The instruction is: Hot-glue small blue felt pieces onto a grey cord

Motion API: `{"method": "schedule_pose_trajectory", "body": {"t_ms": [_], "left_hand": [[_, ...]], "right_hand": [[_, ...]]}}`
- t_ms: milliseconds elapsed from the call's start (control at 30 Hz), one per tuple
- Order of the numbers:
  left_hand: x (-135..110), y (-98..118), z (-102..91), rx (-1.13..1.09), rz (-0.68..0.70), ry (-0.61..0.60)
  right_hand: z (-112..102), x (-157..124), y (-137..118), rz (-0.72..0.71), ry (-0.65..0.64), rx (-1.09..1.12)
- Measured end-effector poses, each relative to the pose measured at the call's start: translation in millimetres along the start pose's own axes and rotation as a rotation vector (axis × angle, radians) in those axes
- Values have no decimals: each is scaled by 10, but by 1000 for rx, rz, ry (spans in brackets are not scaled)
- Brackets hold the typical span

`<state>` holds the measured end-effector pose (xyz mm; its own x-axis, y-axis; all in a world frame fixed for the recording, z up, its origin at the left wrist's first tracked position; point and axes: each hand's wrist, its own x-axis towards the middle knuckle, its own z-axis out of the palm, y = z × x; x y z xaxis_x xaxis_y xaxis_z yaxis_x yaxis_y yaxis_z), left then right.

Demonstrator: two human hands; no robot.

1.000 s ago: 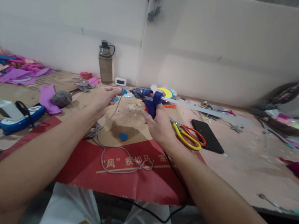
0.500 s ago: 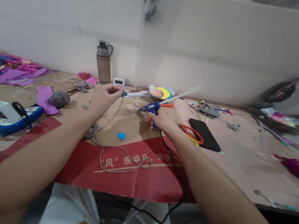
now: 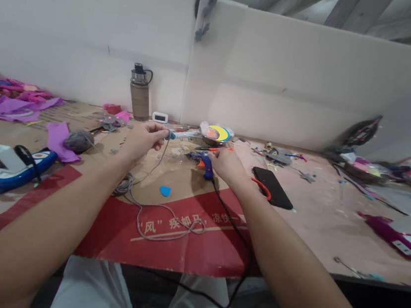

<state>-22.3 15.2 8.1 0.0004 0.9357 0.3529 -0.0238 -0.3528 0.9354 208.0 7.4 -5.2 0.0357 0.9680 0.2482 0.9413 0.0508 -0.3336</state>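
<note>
My left hand [image 3: 144, 139] is raised over the cardboard mat [image 3: 165, 234], its fingers pinched on a small blue piece [image 3: 171, 134] with a grey cord [image 3: 154, 207] hanging from it down to the mat. My right hand [image 3: 226, 165] rests low on the mat, its fingers closed round the blue glue gun [image 3: 200, 161], which lies tipped down with its nozzle toward the left. The gun's black cable [image 3: 237, 258] runs along my right forearm and over the table's edge. A loose blue scrap [image 3: 165, 190] lies on the mat between my arms.
Red-handled scissors [image 3: 262, 187] and a black phone [image 3: 272, 187] lie right of my right hand. A water bottle [image 3: 139, 93] and a small white clock [image 3: 159, 117] stand at the back wall. Grey yarn ball [image 3: 78, 140], purple felt scraps [image 3: 12, 105] and a blue-white device [image 3: 19, 171] sit left.
My right hand has lowered the glue gun from in front of the left hand down onto the mat. The left hand stays raised with the blue piece. The view has tilted upward.
</note>
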Motion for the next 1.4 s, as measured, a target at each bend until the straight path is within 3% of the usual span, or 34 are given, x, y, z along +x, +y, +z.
{"method": "schedule_pose_trajectory", "body": {"t_ms": [100, 167, 200, 300, 400, 567, 667, 700, 767, 833, 867, 967, 1033, 1200, 1333, 1400], "left_hand": [[7, -13, -7, 11, -30, -39], [7, -22, -3, 60, -18, -53], [7, -26, 0, 86, -3, -56], [3, -27, 2, 145, 63, -60], [-2, -10, -9, 218, 108, -52], [16, -19, -32, 325, 94, -16], [71, -95, -70, 236, 37, 57], [96, -126, -89, 192, 8, 90], [140, -179, -127, 134, -41, 143], [161, -200, -149, 104, -63, 183], [157, -193, -147, 102, -57, 185], [90, -119, -91, 166, 18, 138], [28, -54, -37, 246, 73, 113], [-35, 9, -3, 443, 201, 88], [-26, 8, -36, 676, 348, 168], [-36, 20, -34, 728, 398, 190]], "right_hand": [[127, 32, 4, -86, 50, 143], [175, 15, -103, -193, 127, 414], [191, 1, -182, -240, 105, 591], [220, -35, -418, -280, -206, 1039], [223, -28, -512, -226, -355, 1148], [86, 87, -383, -248, -223, 1292], [-47, 131, -273, -237, -13, 1419], [-82, 127, -240, -234, 41, 1411], [-117, 85, -190, -267, 8, 1257], [-102, 13, -180, -366, -70, 937], [-80, -26, -194, -418, -36, 769], [-3, -120, -307, -498, 316, 485], [21, -148, -410, -466, 415, 499], [-29, -121, -555, -357, 128, 609], [-9, -66, -614, -376, 324, 780], [71, -50, -686, -347, 342, 932]]}}
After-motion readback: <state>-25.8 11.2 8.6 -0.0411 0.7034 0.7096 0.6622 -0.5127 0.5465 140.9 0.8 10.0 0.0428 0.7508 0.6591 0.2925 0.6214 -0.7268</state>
